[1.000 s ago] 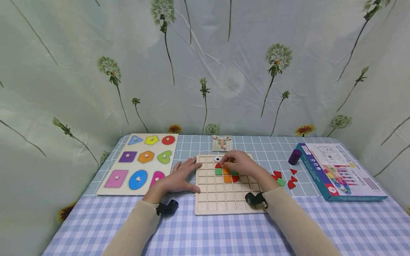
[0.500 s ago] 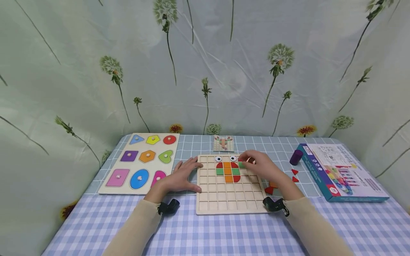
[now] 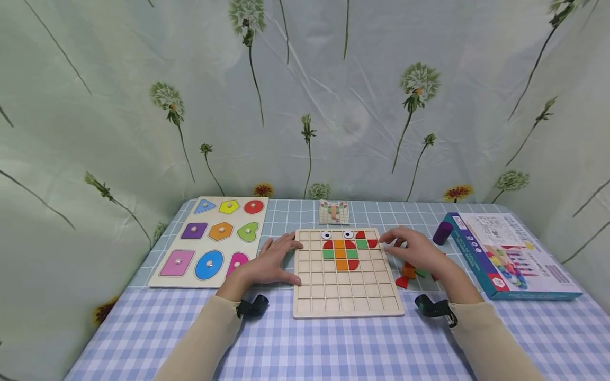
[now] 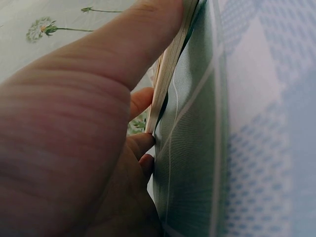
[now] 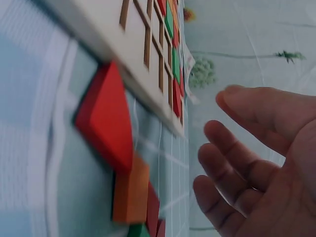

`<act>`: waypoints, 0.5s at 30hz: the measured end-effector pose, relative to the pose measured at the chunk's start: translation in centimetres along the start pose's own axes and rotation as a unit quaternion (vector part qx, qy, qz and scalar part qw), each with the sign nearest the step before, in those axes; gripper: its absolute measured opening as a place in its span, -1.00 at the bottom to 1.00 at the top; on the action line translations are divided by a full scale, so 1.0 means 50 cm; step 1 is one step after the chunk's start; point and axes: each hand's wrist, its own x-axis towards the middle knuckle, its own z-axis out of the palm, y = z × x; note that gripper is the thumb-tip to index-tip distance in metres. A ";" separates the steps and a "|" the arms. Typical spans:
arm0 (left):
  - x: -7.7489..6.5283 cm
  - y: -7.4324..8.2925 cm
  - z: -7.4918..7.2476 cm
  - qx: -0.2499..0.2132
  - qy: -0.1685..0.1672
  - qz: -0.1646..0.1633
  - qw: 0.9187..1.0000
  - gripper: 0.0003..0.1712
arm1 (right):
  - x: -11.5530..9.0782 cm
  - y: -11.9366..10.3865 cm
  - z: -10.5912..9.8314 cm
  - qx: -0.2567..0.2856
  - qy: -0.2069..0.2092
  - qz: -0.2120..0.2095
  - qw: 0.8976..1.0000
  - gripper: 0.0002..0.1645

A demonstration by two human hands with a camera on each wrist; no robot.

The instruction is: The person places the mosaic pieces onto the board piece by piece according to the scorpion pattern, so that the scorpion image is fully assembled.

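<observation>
My left hand [image 3: 267, 264] rests along the left edge of a wooden grid board [image 3: 329, 293], thumb and fingers spread against the rim. Two eye tiles [image 3: 348, 234] sit in the board's upper rows, above red, green and orange tiles [image 3: 340, 253]. At the upper right lie a green tile [image 3: 362, 243] and red quarter-round tiles [image 3: 373, 243]. My right hand [image 3: 412, 247] hovers just off the board's upper right edge, fingers loosely bent and holding nothing. Beneath it lie loose pieces, including a red piece [image 5: 106, 121] and an orange block [image 5: 132, 192]; the hand and forearm partly cover this pile.
A small pattern card [image 3: 333, 212] lies behind the board. To the left is a knobbed shape puzzle [image 3: 213, 218]. A purple cylinder [image 3: 442, 233] and a flat game box [image 3: 514, 256] stand at the right. Checked cloth [image 3: 343, 349] covers the front of the table.
My right hand has moved rightward from the middle of the board to beyond its right edge, uncovering red tiles around the upper right green one. My left hand has stayed on the rim.
</observation>
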 end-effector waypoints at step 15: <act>0.002 -0.001 0.000 0.001 -0.003 0.000 1.000 -0.05 | -0.029 0.067 -0.030 -0.018 -0.043 0.013 0.999 -0.67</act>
